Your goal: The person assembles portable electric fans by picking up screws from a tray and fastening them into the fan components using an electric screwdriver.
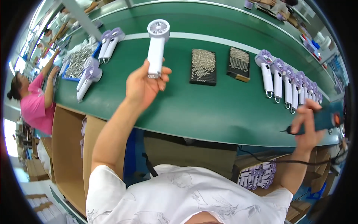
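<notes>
My left hand [143, 84] is closed around the lower handle of a white handheld fan [156, 52], held above the green table with its round head upward. On the right, my right hand [307, 127] grips a dark teal electric screwdriver [324, 117]; its thin bit points left over the table's near edge. The hand is slightly blurred. Two black trays lie in the middle of the table, a nearer screw tray [202, 83] and a farther screw tray [233, 72], both covered in small metal screws.
A row of purple-and-white fans [278, 80] lies at the right. More fans [88, 78] rest at the left beside a blue bin [72, 78] of metal parts. Cardboard boxes [67, 149] stand below the near edge. A person in pink [37, 100] works at the far left. A cord [283, 161] hangs at the right.
</notes>
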Motion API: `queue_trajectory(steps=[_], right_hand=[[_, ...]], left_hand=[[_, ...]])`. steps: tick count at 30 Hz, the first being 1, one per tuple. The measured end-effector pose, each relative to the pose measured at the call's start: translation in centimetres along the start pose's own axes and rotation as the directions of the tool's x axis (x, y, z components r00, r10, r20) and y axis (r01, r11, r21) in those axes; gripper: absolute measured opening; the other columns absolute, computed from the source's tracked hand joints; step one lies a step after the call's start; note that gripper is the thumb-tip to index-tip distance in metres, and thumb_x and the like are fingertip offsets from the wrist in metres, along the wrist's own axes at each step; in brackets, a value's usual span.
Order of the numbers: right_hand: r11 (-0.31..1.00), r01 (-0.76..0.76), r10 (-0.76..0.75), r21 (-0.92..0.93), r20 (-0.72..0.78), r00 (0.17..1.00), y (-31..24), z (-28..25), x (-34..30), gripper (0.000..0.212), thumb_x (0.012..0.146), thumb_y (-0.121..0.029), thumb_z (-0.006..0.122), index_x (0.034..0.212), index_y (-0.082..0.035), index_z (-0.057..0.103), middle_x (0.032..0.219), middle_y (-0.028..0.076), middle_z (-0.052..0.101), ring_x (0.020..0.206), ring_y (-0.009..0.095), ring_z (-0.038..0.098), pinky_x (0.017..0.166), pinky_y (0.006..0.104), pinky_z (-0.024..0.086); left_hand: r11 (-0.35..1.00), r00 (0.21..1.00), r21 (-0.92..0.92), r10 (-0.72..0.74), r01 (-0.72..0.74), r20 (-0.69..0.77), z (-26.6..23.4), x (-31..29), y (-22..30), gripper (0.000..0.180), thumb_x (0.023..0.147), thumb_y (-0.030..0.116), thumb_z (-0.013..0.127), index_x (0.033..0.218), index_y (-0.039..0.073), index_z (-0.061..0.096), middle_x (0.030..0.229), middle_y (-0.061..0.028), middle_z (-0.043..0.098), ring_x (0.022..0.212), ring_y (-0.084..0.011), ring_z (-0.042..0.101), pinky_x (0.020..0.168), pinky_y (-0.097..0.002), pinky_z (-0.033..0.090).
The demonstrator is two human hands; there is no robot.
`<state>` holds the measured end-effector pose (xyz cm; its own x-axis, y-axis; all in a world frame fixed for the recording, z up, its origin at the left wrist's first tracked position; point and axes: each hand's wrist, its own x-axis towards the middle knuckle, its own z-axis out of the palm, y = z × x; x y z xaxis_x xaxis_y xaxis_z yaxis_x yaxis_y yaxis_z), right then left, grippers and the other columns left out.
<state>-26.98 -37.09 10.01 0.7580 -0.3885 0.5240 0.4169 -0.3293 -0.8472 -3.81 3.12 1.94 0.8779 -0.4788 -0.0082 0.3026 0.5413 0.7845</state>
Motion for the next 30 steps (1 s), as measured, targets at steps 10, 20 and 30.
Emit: queue_trajectory(steps=[10,20,30], right_hand=[[0.925,-0.296,0.184,0.24,0.4,0.898,-1.2,19.9,1.0,0.02,0.093,-0.007,0.072,0.109,0.004,0.072,0.083,0.012,0.072,0.049,0.013,0.061,0.049,0.0267,0.048],[0.889,0.177,-0.224,0.422,0.064,0.973,3.2,24.4,7.6,0.025,0.1,-0.015,0.067,0.084,0.004,0.068,0.067,0.011,0.065,0.051,0.018,0.061,0.049,0.0301,0.05],[0.901,0.069,-0.067,0.429,-0.02,0.998,8.2,25.1,7.0,0.018,0.097,-0.014,0.071,0.099,0.004,0.066,0.076,0.012,0.069,0.051,0.018,0.063,0.047,0.032,0.052]], left_hand=[[0.982,0.977,-0.052,-0.188,0.183,-0.105,0.8,-12.4,-4.3,0.05,0.11,0.032,0.045,0.137,-0.01,0.046,0.12,-0.0309,0.066,0.089,-0.0308,0.074,0.066,-0.0326,0.062],[0.859,0.939,0.38,-0.305,0.343,-0.157,0.6,-9.3,-1.4,0.037,0.099,0.021,0.067,0.112,-0.012,0.06,0.085,-0.0146,0.071,0.063,-0.0241,0.075,0.043,-0.0252,0.056],[0.524,0.943,0.784,-0.181,0.331,-0.278,2.1,-7.5,-1.9,0.03,0.088,0.022,0.079,0.093,-0.007,0.073,0.074,-0.0082,0.071,0.053,-0.0111,0.062,0.048,-0.0269,0.047]])
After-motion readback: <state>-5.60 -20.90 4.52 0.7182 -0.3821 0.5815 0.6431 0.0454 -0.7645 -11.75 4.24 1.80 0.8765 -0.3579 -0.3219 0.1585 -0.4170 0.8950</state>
